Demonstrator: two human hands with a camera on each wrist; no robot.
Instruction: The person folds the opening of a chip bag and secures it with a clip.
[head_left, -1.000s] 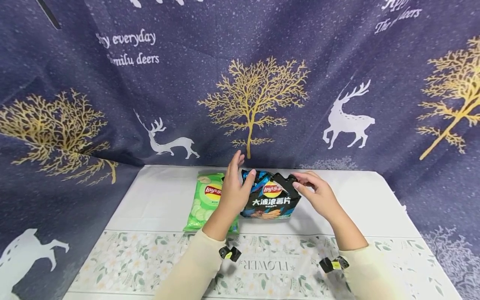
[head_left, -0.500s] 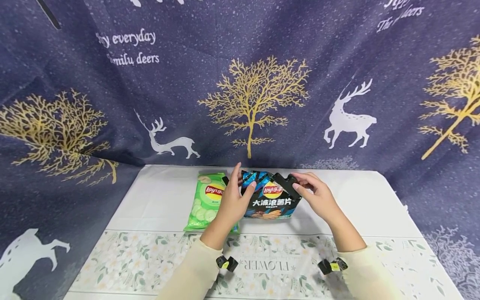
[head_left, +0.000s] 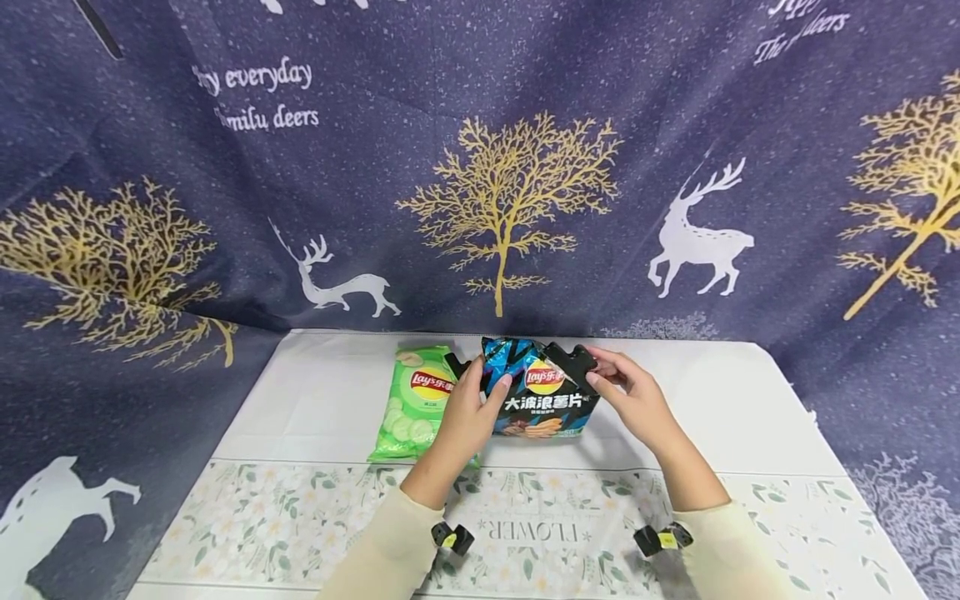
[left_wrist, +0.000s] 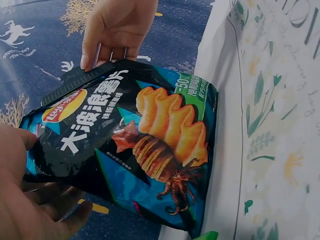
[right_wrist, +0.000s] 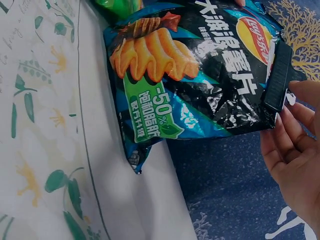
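Observation:
A black and blue chip bag (head_left: 540, 408) stands tilted in the middle of the table, its printed front towards me. A black bag clip (head_left: 572, 367) sits across its upper right corner. My left hand (head_left: 467, 417) pinches the bag's left edge, thumb on the front and fingers behind, as the left wrist view shows. With thumb and fingers, my right hand (head_left: 630, 396) grips the clip at the right; in the right wrist view the clip (right_wrist: 279, 77) lies along the bag's top edge. Some right fingers are hidden behind the clip and bag.
A green chip bag (head_left: 408, 417) lies flat to the left, partly under my left hand. At its upper right shows a small black piece (head_left: 456, 363), mostly hidden. Behind the white-clothed table (head_left: 330, 383) hangs a dark blue curtain (head_left: 337, 183).
My left hand has moved down and closed its thumb and fingers on the black bag's left edge. The right hand stays at the clip, with the bag shifting slightly.

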